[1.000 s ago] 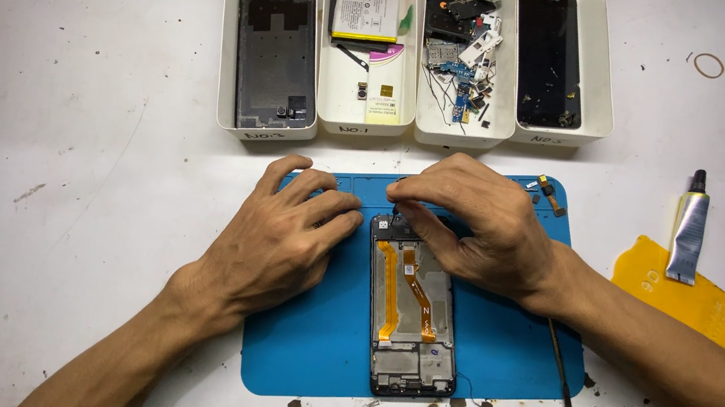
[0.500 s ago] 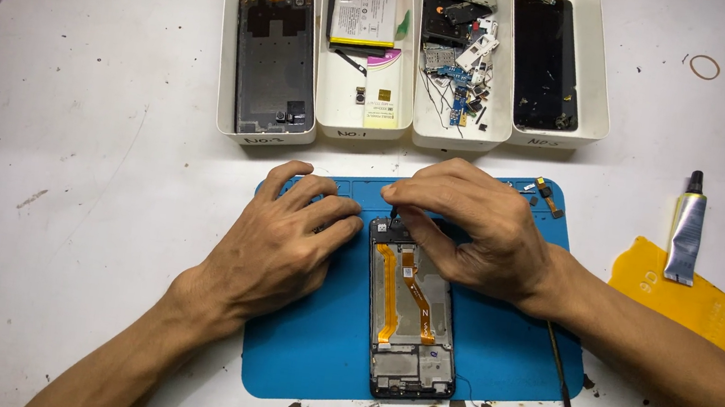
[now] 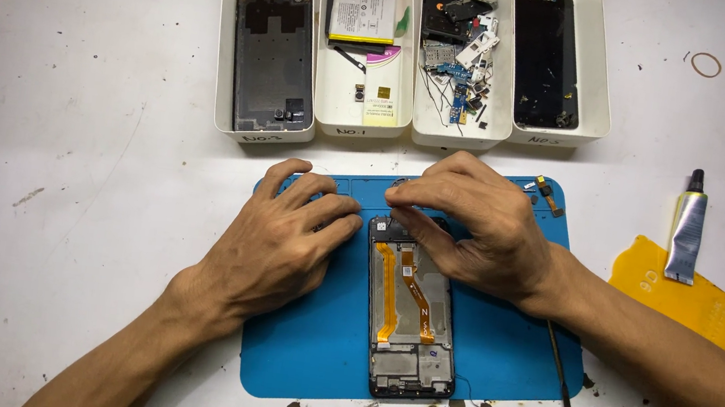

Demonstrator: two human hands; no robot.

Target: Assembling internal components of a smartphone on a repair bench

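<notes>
Right hand (image 3: 480, 233) bent over the top end of an opened phone frame (image 3: 408, 317), fingers (image 3: 410, 199) drawn together at the tips, pressing on or pinching something at the frame's upper edge; too small and too covered to tell what. Left hand (image 3: 278, 244) flat on the blue mat (image 3: 314, 356), fingers (image 3: 324, 208) slightly spread, tips touching the frame's upper left edge.

Phone frame lying lengthwise down the middle of the mat, insides up, two orange flex ribbons (image 3: 402, 293) running along it. Thin dark tool (image 3: 560, 369) at the mat's right edge, just beside the right forearm. Small loose parts (image 3: 548, 195) at the mat's upper right corner.

Behind the mat, four white trays (image 3: 410, 126) in a row on the white counter (image 3: 90, 149): a grey back cover (image 3: 274, 57), a battery (image 3: 365, 3), circuit boards and scraps (image 3: 463, 44), a black screen (image 3: 545, 60). To the right, a glue tube (image 3: 686, 227) with its lower end on a yellow pad (image 3: 712, 310). Rubber band (image 3: 705, 64) near the far right.
</notes>
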